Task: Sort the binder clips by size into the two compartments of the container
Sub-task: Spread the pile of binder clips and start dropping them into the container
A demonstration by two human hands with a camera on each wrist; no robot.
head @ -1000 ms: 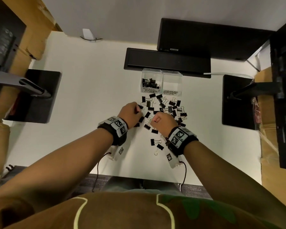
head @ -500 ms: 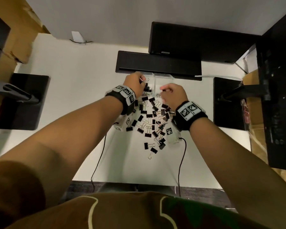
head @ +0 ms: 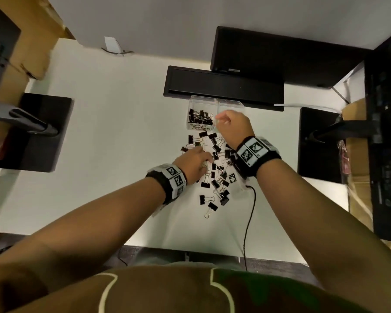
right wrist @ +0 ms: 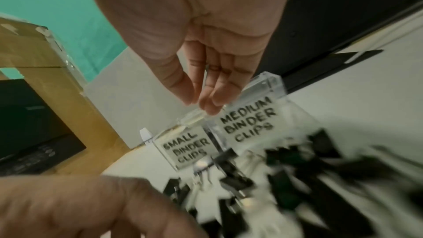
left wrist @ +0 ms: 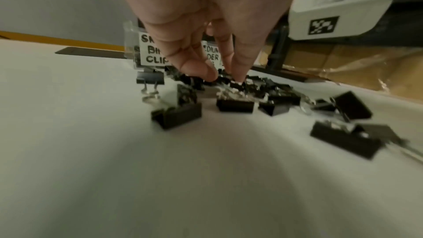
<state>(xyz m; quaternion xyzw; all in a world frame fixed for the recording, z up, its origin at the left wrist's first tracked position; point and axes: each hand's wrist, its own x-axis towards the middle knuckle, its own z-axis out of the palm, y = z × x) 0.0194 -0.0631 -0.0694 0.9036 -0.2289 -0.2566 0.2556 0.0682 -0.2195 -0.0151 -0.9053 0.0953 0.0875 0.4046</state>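
Note:
A clear two-compartment container point(head: 215, 99) stands at the back of the white table. Its left compartment, labelled SMALL BINDER CLIPS point(right wrist: 187, 147), holds several black clips point(head: 200, 116). The right one is labelled MEDIUM BINDER CLIPS point(right wrist: 249, 118). A loose pile of black binder clips point(head: 217, 177) lies in front of it. My left hand point(head: 196, 163) is down on the pile, its thumb and index tips point(left wrist: 238, 77) touching clips point(left wrist: 235, 104). My right hand point(head: 230, 123) hovers over the container's front rim, near the divider. Its fingers point(right wrist: 210, 108) point down with nothing seen between them.
A flat black bar point(head: 224, 86) lies right behind the container. Black monitor-stand bases sit at the left point(head: 36, 132) and right point(head: 318, 145). A black cable point(head: 248, 218) runs from my right wrist over the table's front edge. Cardboard boxes flank the table.
Both hands rose from the pile to the container. My left hand has since dropped back onto the pile, while the right hand stays above the container.

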